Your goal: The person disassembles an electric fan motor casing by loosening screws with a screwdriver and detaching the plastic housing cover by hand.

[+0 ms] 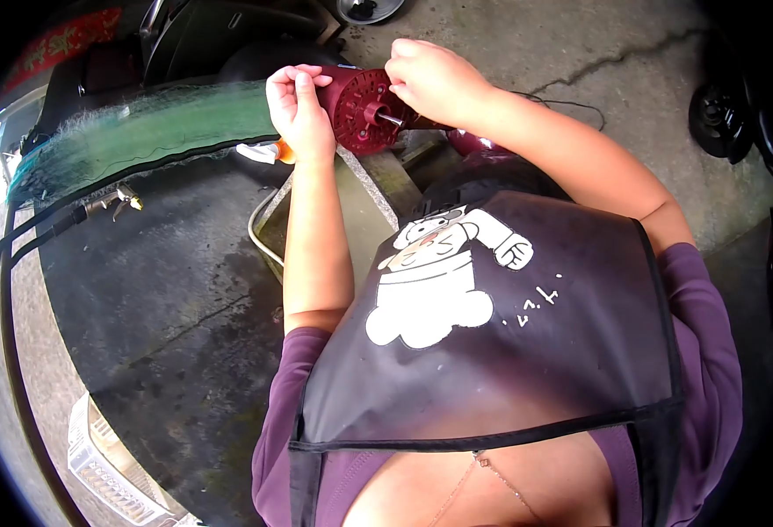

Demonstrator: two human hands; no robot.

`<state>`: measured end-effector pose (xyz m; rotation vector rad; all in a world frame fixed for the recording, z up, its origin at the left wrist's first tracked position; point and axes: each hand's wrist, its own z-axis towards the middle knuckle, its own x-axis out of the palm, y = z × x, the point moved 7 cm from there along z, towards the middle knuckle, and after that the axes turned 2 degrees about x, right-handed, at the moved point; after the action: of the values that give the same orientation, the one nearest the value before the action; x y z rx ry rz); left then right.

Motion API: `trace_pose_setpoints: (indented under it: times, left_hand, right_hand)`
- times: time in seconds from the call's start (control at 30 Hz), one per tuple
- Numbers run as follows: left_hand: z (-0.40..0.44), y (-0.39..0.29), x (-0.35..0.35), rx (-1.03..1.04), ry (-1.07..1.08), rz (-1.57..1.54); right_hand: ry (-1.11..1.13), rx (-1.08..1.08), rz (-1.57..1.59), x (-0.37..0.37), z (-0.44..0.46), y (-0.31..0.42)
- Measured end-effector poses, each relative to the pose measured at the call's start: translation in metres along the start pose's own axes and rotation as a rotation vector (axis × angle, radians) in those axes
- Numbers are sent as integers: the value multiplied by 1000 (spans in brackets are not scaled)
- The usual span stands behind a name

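In the head view, a dark red round housing has slots in its face and a metal shaft sticking out of the centre. Against its left side is my left hand, palm toward me, with curled fingers and the fingertips by the rim. My right hand is closed in a pinch at the housing's upper right edge. Whatever lies between the fingers of either hand is hidden or too small to make out. An orange and white nozzle shows just left of my left wrist.
A green translucent sheet with frayed edges stretches to the left. Below it a hose carries a brass spray gun. A white plastic basket sits lower left. A black round object lies on the concrete floor, right.
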<state>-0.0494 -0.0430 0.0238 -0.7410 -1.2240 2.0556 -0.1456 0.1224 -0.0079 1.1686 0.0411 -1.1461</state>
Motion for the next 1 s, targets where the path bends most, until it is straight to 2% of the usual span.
trace_pose_setpoints:
  times: [0.07,0.1,0.17,0.27,0.33,0.43,0.47,0.53,1.0]
  left_hand:
    - [-1,2,-1,4,-4,-23]
    - [-1,2,-1,4,-7,-33]
    - [-2,1,-2,9,-17,-45]
    - [-2,-1,-2,24,-25,-60]
    - [-2,1,-2,11,-27,-69]
    - [-3,1,-3,8,-41,-80]
    - [-3,2,-3,2,-37,-81]
    - [-4,0,-3,7,-40,-76]
    - [-4,-3,-1,3,-51,-74]
  right_hand:
    - [-87,-178,-87,1,-7,11]
    - [-82,-181,-89,-1,-10,10]
    - [-123,-495,-204,-7,-28,27]
    - [-240,-621,-122,-22,-42,33]
    - [-256,-607,-92,-28,-43,35]
    - [-333,-182,62,-30,-39,8]
    - [-331,-186,60,-27,-40,8]
    - [-335,96,283,-23,-41,-13]
    - [-284,32,203,-22,-34,-1]
